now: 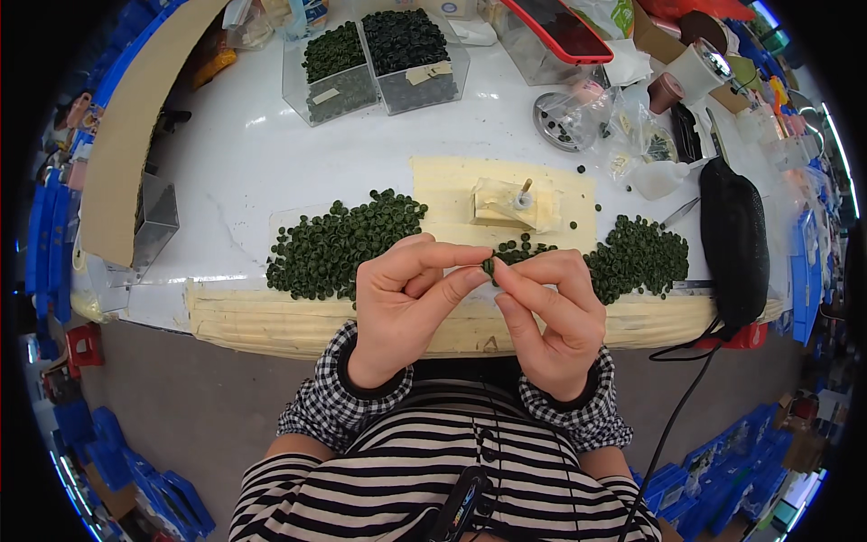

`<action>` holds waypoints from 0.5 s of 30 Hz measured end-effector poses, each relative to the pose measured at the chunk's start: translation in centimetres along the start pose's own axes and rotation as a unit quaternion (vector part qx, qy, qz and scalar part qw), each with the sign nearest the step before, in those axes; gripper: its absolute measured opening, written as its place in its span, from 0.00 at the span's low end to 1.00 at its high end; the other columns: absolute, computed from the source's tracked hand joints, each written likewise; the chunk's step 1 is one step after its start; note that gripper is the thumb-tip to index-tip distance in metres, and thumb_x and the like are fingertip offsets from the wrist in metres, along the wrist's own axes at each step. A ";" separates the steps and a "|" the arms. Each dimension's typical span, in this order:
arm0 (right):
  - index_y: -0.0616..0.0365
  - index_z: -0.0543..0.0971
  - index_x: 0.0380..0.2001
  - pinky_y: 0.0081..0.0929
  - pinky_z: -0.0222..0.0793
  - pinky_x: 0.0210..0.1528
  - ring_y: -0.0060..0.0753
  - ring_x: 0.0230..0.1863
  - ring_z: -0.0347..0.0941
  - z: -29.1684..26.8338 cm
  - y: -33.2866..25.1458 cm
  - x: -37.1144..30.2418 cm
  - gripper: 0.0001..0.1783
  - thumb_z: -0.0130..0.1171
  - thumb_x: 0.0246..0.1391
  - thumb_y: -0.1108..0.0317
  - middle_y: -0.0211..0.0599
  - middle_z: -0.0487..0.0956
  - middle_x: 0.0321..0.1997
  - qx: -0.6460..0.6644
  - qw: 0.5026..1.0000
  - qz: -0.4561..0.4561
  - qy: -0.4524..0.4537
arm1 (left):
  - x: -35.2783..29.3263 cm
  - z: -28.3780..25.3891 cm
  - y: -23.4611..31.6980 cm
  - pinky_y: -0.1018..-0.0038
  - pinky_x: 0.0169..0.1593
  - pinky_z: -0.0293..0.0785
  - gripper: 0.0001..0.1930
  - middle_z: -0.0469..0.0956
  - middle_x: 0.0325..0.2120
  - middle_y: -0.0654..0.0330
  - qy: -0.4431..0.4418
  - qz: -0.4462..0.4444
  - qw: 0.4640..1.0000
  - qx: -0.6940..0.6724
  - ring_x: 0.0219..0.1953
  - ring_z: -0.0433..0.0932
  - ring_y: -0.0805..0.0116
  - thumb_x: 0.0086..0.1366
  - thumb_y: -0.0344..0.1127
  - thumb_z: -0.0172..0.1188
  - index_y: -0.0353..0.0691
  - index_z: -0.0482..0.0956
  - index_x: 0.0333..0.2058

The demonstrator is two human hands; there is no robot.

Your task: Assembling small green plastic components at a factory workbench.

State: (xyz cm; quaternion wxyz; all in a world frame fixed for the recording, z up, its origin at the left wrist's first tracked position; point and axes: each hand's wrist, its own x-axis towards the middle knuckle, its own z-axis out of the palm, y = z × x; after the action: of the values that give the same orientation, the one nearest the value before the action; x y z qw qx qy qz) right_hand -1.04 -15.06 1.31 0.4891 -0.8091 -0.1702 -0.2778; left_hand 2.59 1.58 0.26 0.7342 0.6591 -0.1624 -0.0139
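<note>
Between the fingertips of my left hand point(414, 291) and my right hand point(555, 307) is a small dark green round piece point(489, 266), button-like in shape. Both hands pinch it, thumb and forefinger closed, above the table's near edge. A large heap of similar green pieces point(339, 244) lies beside my left hand, and another heap point(635, 257) lies to the right of my right hand. A few more pieces point(524, 246) lie just beyond my fingertips. Past them stands a tape-wrapped block point(515, 204) with a short brass-coloured pin point(526, 186) sticking up.
Two clear bins point(417, 83) of small dark pieces stand at the back. A red-framed phone point(562, 32), a round metal dish point(558, 119) and plastic bags point(637, 135) sit back right. A black padded bundle point(733, 244) with a cable lies right; a cardboard sheet point(126, 135) rises left.
</note>
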 end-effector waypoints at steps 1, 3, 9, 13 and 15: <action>0.60 0.85 0.40 0.26 0.66 0.35 0.33 0.33 0.70 0.0 0.0 0.0 0.19 0.68 0.40 0.80 0.33 0.79 0.32 0.004 1.000 0.001 -0.002 | 0.0 0.0 0.0 0.83 0.25 0.52 0.12 0.56 0.14 0.75 0.005 -0.006 1.000 -0.010 0.20 0.56 0.84 0.55 0.22 0.67 0.36 0.85 0.40; 0.60 0.85 0.40 0.26 0.66 0.34 0.33 0.33 0.70 0.0 0.0 0.0 0.19 0.68 0.40 0.80 0.33 0.79 0.32 0.006 1.000 0.003 -0.004 | -0.1 0.1 -0.1 0.84 0.25 0.53 0.12 0.56 0.15 0.75 0.011 -0.014 1.000 -0.025 0.20 0.57 0.85 0.55 0.22 0.68 0.36 0.85 0.40; 0.60 0.84 0.40 0.26 0.66 0.34 0.33 0.33 0.70 0.1 0.1 0.0 0.19 0.68 0.40 0.81 0.33 0.79 0.32 0.010 1.000 0.000 -0.004 | -0.1 0.1 -0.2 0.84 0.25 0.53 0.12 0.57 0.15 0.75 0.009 0.000 1.000 -0.009 0.20 0.56 0.85 0.55 0.22 0.68 0.36 0.85 0.39; 0.61 0.84 0.40 0.25 0.67 0.33 0.33 0.32 0.71 0.0 0.1 0.1 0.19 0.68 0.39 0.81 0.33 0.79 0.32 0.009 1.000 -0.008 -0.012 | -0.1 0.1 -0.3 0.84 0.25 0.52 0.11 0.57 0.15 0.75 0.005 0.006 1.000 0.001 0.20 0.56 0.85 0.55 0.22 0.68 0.36 0.85 0.39; 0.61 0.84 0.39 0.25 0.67 0.33 0.33 0.32 0.71 -0.1 0.2 0.2 0.19 0.68 0.39 0.81 0.34 0.79 0.32 0.009 1.000 -0.011 -0.017 | -0.2 0.0 -0.4 0.84 0.25 0.52 0.11 0.57 0.15 0.75 0.002 0.006 1.000 0.003 0.20 0.56 0.85 0.55 0.22 0.68 0.36 0.85 0.39</action>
State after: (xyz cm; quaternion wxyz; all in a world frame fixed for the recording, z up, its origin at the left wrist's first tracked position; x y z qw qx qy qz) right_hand -0.85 -15.21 1.32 0.4907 -0.8071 -0.1898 -0.2680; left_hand 2.51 1.54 -0.14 0.7328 0.6602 -0.1648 -0.0080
